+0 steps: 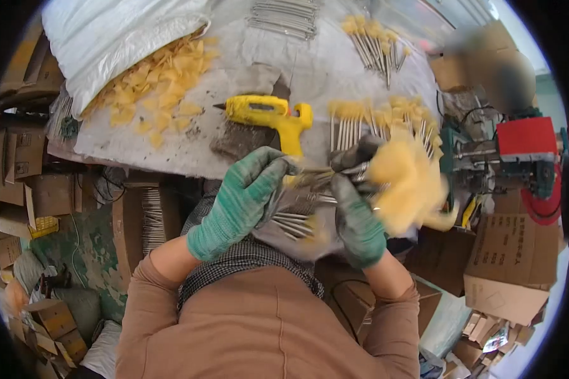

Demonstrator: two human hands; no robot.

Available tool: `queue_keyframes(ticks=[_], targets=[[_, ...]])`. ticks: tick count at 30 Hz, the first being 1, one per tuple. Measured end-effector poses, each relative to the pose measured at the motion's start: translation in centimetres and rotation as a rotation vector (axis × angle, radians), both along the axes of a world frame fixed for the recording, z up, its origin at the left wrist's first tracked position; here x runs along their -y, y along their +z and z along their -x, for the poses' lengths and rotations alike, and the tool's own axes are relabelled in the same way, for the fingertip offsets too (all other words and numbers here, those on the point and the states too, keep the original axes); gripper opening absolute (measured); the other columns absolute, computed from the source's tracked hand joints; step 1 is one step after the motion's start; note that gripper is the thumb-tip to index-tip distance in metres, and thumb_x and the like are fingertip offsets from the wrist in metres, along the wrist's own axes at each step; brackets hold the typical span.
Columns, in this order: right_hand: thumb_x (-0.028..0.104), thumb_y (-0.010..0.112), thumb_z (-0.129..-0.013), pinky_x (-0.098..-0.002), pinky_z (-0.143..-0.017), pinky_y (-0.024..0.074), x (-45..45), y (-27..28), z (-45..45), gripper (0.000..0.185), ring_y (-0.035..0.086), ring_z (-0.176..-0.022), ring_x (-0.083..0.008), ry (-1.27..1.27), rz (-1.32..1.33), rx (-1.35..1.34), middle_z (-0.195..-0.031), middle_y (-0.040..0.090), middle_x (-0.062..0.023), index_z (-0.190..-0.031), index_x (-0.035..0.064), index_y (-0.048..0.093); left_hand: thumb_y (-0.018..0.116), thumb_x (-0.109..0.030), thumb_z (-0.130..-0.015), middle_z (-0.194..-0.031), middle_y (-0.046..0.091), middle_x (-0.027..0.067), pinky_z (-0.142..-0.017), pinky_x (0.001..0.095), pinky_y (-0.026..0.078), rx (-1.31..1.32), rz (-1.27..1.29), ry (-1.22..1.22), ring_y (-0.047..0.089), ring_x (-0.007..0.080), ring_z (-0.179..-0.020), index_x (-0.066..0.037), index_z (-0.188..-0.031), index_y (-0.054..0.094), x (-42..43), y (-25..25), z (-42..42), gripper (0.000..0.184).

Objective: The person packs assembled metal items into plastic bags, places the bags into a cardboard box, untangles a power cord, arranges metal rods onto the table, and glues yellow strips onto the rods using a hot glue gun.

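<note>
My left hand [243,196], in a green and grey work glove, is closed with its fingertips at the free ends of a bundle of thin metal rods [319,179]. The same bundle is gripped by my gloved right hand [360,215]. Soft yellow foam-like pieces [404,177] sit at the rods' right ends, blurred by motion. More rods [294,224] with yellow ends lie below the hands, on plastic at my lap. Behind my left hand, a yellow glue gun [265,114] lies on the table with its nozzle to the left.
Loose yellow pieces [161,82] spill from a white sack [120,38] on the covered table [227,50]. Tipped rods [376,47] and bare rods [284,16] lie farther back. A red and green machine [525,139] stands right. Cardboard boxes [512,252] flank me.
</note>
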State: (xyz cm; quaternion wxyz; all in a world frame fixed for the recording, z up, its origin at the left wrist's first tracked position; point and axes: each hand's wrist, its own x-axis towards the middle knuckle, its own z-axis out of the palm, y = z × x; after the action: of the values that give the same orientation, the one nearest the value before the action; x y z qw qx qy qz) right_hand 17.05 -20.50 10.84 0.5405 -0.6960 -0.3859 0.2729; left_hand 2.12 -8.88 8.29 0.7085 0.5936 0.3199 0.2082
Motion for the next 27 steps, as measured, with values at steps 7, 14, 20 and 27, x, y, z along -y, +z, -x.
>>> queue_keyframes(ticks=[7,14,20,27], targets=[[0.022,0.071,-0.075,-0.0359,-0.095,0.0443,2.0,-5.0,1.6,0.056,0.058,-0.106,-0.0253,0.675,0.182,-0.219,-0.123,0.058,-0.0087,-0.127,0.0082,0.054,0.051,-0.017,-0.095,-0.084,0.058,0.0008,-0.069,0.0213,0.045,0.206,0.232,0.108,0.052,0.0066,-0.077,-0.001,-0.094,0.059,1.9,1.1,2.8,0.019],[0.027,0.07,-0.075,-0.0336,-0.095,0.045,-0.6,-4.9,1.3,0.057,0.055,-0.113,-0.0252,0.854,0.725,0.561,-0.127,0.054,-0.0138,-0.126,0.011,0.052,0.054,-0.008,-0.09,-0.084,0.056,0.0183,-0.06,0.0348,0.047,-0.038,-0.54,-0.048,0.058,0.0352,-0.072,-0.001,-0.099,0.057,2.3,1.1,3.4,0.012],[0.009,0.061,-0.084,-0.032,-0.088,0.0478,-2.8,1.3,-4.8,0.03,0.063,-0.095,-0.0232,1.035,0.113,0.099,-0.103,0.065,-0.014,-0.112,-0.0008,0.061,0.052,-0.011,-0.091,-0.076,0.055,0.0064,-0.059,0.0263,0.043,-0.115,-0.274,-0.096,0.052,0.0129,-0.069,0.001,-0.092,0.058,0.3,1.7,2.7,0.013],[0.044,0.075,-0.072,-0.0368,-0.1,0.0384,-16.9,-8.1,-32.7,0.087,0.046,-0.122,-0.0303,-0.219,0.32,0.542,-0.13,0.047,-0.0221,-0.134,-0.0046,0.037,0.057,-0.013,-0.09,-0.078,0.056,-0.0024,-0.061,0.0218,0.042,-0.179,0.097,-0.215,0.046,0.0056,-0.07,-0.001,-0.099,0.061,-2.0,2.0,1.1,0.015]])
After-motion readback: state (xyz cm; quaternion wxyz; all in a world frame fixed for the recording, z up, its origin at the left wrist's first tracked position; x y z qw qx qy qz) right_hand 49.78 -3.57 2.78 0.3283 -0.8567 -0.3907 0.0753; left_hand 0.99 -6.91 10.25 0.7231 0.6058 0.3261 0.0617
